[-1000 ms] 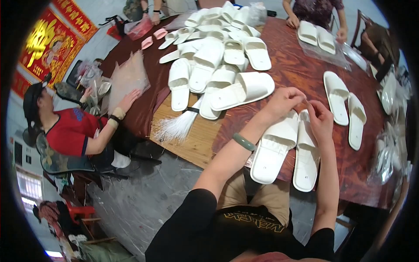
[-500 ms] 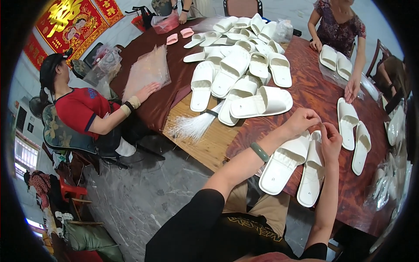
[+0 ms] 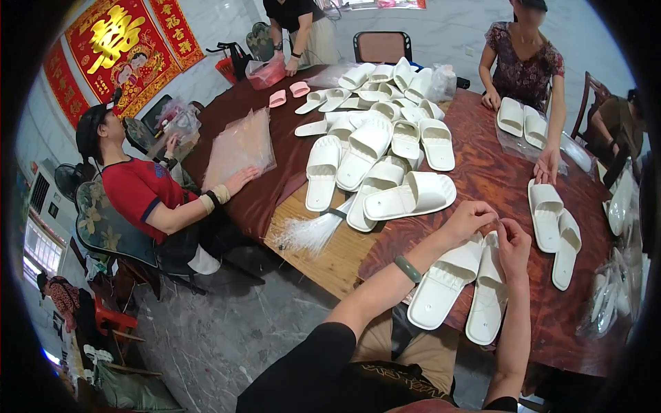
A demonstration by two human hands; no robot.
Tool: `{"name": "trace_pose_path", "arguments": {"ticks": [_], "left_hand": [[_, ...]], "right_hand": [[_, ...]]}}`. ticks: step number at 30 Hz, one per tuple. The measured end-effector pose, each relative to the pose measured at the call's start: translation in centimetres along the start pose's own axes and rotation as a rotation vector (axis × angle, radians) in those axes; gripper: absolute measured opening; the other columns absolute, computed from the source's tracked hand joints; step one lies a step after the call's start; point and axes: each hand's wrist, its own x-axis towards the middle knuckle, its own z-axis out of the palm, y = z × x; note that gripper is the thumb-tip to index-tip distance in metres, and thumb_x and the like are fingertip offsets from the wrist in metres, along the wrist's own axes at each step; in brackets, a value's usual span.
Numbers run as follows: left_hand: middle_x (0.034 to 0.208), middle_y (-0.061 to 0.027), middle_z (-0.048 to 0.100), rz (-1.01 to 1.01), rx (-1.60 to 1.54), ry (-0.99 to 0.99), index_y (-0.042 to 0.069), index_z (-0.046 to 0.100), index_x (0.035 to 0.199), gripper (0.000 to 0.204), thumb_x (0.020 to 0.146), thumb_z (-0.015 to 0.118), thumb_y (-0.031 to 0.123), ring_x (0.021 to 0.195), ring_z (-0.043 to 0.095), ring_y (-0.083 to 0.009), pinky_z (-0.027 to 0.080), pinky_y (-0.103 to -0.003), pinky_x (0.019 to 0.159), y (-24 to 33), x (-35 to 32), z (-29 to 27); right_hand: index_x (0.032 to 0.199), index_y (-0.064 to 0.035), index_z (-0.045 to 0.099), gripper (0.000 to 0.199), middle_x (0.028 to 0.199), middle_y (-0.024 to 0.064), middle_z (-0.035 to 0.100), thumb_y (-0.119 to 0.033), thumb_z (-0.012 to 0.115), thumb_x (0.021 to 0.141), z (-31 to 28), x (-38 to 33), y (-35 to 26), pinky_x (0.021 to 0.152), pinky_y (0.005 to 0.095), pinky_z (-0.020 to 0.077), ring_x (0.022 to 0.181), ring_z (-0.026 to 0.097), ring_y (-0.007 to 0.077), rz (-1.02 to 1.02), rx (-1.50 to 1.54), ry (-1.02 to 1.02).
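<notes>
My left hand [image 3: 469, 219] and my right hand [image 3: 513, 242] meet over a pair of white slippers [image 3: 460, 289] lying side by side at the near edge of the dark red table [image 3: 496, 179]. Both hands pinch something small between the fingertips just above the slippers' straps; what it is stays too small to tell. A green bangle [image 3: 407, 268] is on my left wrist. A bundle of thin white plastic ties [image 3: 310, 233] lies on the bare wooden part of the table to the left of my hands.
A heap of white slippers [image 3: 379, 138] fills the table's middle. A person in a red shirt [image 3: 141, 196] sits at the left with a hand on a stack of clear bags [image 3: 237, 144]. Two more people stand at the far side, one touching a bagged slipper pair [image 3: 523, 120].
The view has shifted, so the table and slippers sit lower and more to the right. My hands stay together over the same slipper pair.
</notes>
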Motion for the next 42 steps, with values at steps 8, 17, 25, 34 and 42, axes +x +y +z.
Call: {"name": "trace_pose_path", "arguments": {"ticks": [8,17,25,34,42], "left_hand": [[0.069,-0.0035,0.060,0.029,-0.025,0.005,-0.003,0.062,0.084,0.011,0.085,0.056,0.007,0.061,0.055,-0.0083,0.044,-0.022,0.056,-0.1,0.6,-0.4],[0.068,-0.0039,0.060,0.029,0.009,-0.022,-0.003,0.061,0.083,0.010,0.084,0.057,0.006,0.062,0.055,-0.0087,0.044,-0.022,0.057,-0.6,0.6,-1.0],[0.070,-0.0031,0.062,0.031,0.052,-0.014,-0.002,0.063,0.084,0.013,0.085,0.057,0.010,0.063,0.057,-0.0075,0.043,-0.020,0.056,-0.3,0.3,-0.7],[0.071,-0.0036,0.062,-0.013,0.038,-0.005,-0.003,0.062,0.087,0.014,0.085,0.056,0.009,0.064,0.057,-0.0084,0.045,-0.022,0.059,0.2,-0.2,-0.2],[0.072,-0.0058,0.062,0.010,0.094,0.012,-0.005,0.061,0.086,0.012,0.086,0.055,0.006,0.064,0.058,-0.0102,0.047,-0.023,0.060,-0.6,0.6,-0.9]], "right_hand": [[0.088,0.0032,0.062,0.012,0.070,0.0009,0.061,-0.008,0.058,0.086,0.6,0.4,0.5,0.055,0.0214,0.0409,0.063,0.050,0.0043,0.010,0.005,0.034],[0.088,0.0015,0.059,0.008,0.072,-0.0026,0.055,-0.006,0.057,0.087,0.4,0.5,0.5,0.057,0.0174,0.0374,0.064,0.045,0.0025,0.052,0.042,0.000],[0.089,0.0027,0.059,0.009,0.072,-0.0013,0.056,-0.006,0.057,0.086,0.1,0.4,0.6,0.057,0.0187,0.0390,0.064,0.047,0.0032,0.088,0.059,-0.010],[0.087,0.0019,0.059,0.009,0.066,-0.0005,0.055,-0.007,0.059,0.085,0.1,0.0,0.4,0.054,0.0212,0.0384,0.060,0.045,0.0044,0.049,0.048,0.018],[0.086,0.0021,0.059,0.009,0.063,-0.0012,0.053,-0.006,0.059,0.085,0.3,0.5,0.1,0.051,0.0202,0.0366,0.057,0.044,0.0036,0.010,0.002,-0.009]]}}
